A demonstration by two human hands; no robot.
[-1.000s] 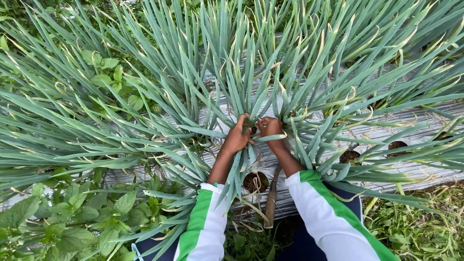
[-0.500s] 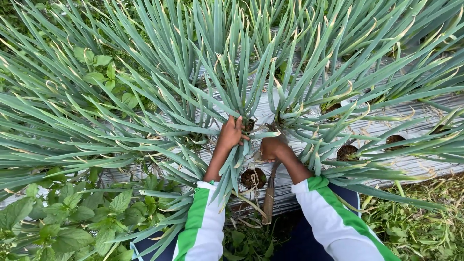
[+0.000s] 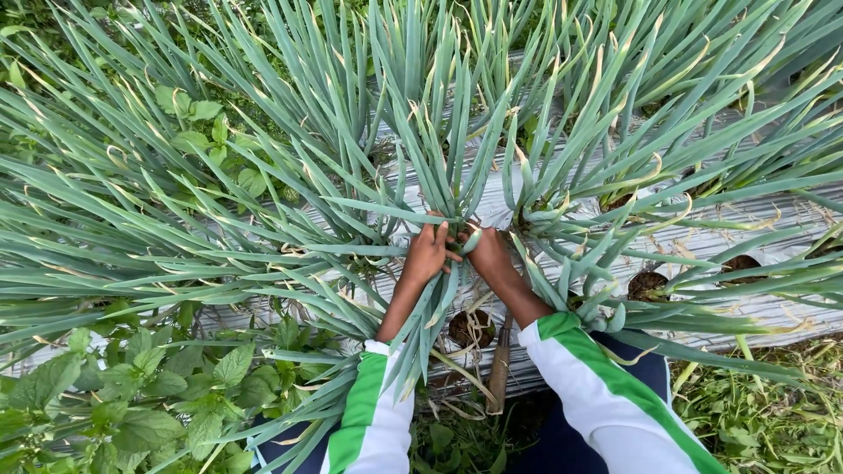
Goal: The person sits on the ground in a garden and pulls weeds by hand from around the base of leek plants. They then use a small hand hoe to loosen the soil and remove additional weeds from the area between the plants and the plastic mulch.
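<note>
- Since half a second ago your right hand [image 3: 489, 253] has come back up to meet your left hand [image 3: 428, 252]; both now press at the clump [image 3: 448, 175] base, so the work sits there again.
- Left grip is closed around leaves at the base. Right grip: you cannot tell, fingers are hidden.
- Clump stands at 12 o'clock from your hands, rooted in the silver mulch [image 3: 755, 307].
- Leaves crowd 9 and 3 o'clock; open room lies at 6, by the stick [image 3: 500, 369] and bare hole [image 3: 471, 327].

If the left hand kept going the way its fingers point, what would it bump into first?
The left hand is already at the base of the green onion clump, so probably its bunched leaves; depth is hard to judge.
</note>
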